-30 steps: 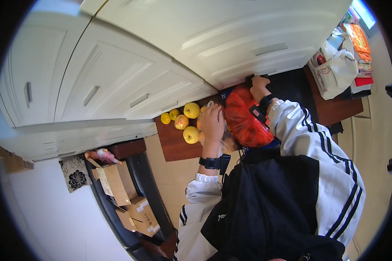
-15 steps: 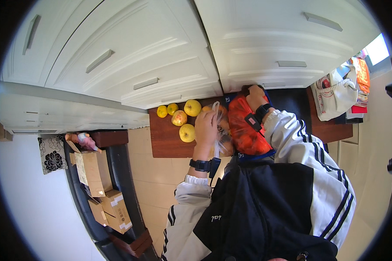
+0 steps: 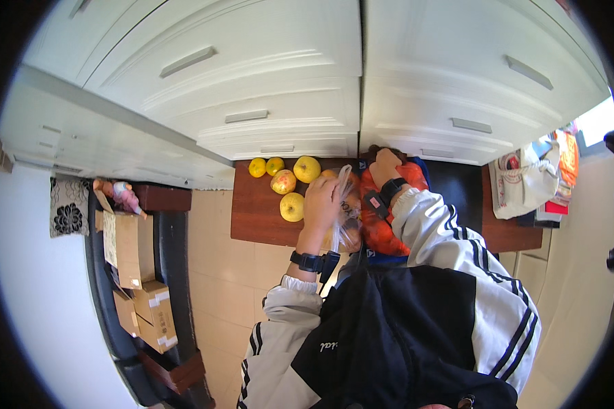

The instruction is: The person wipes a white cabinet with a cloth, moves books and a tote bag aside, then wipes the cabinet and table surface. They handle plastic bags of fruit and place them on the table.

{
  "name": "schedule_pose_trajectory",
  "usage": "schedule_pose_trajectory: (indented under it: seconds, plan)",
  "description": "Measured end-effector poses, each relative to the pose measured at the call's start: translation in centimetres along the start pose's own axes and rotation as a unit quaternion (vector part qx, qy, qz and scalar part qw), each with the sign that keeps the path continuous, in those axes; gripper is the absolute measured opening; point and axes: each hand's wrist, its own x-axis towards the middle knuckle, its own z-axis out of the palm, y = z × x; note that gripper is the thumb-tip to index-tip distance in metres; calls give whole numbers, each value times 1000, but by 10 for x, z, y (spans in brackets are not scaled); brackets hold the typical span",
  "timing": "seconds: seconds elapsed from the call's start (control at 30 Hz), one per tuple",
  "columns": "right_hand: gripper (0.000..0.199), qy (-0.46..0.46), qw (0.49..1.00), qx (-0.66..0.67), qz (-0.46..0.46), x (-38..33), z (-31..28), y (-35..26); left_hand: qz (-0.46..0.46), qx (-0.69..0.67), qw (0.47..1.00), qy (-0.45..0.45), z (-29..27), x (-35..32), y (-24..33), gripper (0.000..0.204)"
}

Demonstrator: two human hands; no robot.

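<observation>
My left hand (image 3: 320, 202) is closed on the clear plastic bag (image 3: 348, 235), near its white twisted handle. Round orange-coloured fruit show through the film. To its right, a bulging red bag (image 3: 383, 235) lies on something blue-edged; what fills it I cannot make out. At the far end of that red bag my right hand (image 3: 387, 164) is closed on its top, its fingertips partly hidden. Left of my left hand lie loose fruit: a yellow apple (image 3: 307, 169), another yellow apple (image 3: 292, 207), a reddish apple (image 3: 283, 181) and two small yellow-orange fruits (image 3: 266, 167).
The brown wooden table (image 3: 256, 221) stands against white drawers (image 3: 280, 116). A black surface (image 3: 455, 194) covers part of its right side. At the right end stands a white tote bag (image 3: 525, 180). On a dark bench to the left are cardboard boxes (image 3: 155, 313) and a doll (image 3: 123, 195).
The view has shifted, so the drawers and table sit differently in the picture. My right hand has moved slightly left along the red bag's top; my left hand stays at the clear bag.
</observation>
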Motion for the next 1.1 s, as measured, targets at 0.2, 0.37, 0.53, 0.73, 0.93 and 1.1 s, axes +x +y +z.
schedule_pose_trajectory:
  seconds: [0.2, 0.37, 0.53, 0.73, 0.93, 1.1]
  plan:
    - [24, 106, 976, 181, -62, -27, -28, 5, -14, -3, 1000, 20, -13, -12, -6, 14]
    - [41, 51, 847, 510, -143, -48, -50, 10, 0, -5, 999, 51, -18, -10, -15, 12]
    - [46, 50, 833, 508, -212, -74, -104, 16, 12, -29, 999, 44, -17, -2, -14, 12]
    - [45, 4, 803, 562, -196, -98, -177, 20, 35, -48, 998, 12, -7, 14, -4, 14]
    - [42, 39, 749, 619, -235, -114, -191, 23, 74, -65, 995, 6, 13, 22, 2, 17]
    - [38, -202, 327, 921, 63, -84, -187, 48, -35, -193, 978, 76, 34, 35, -2, 22]
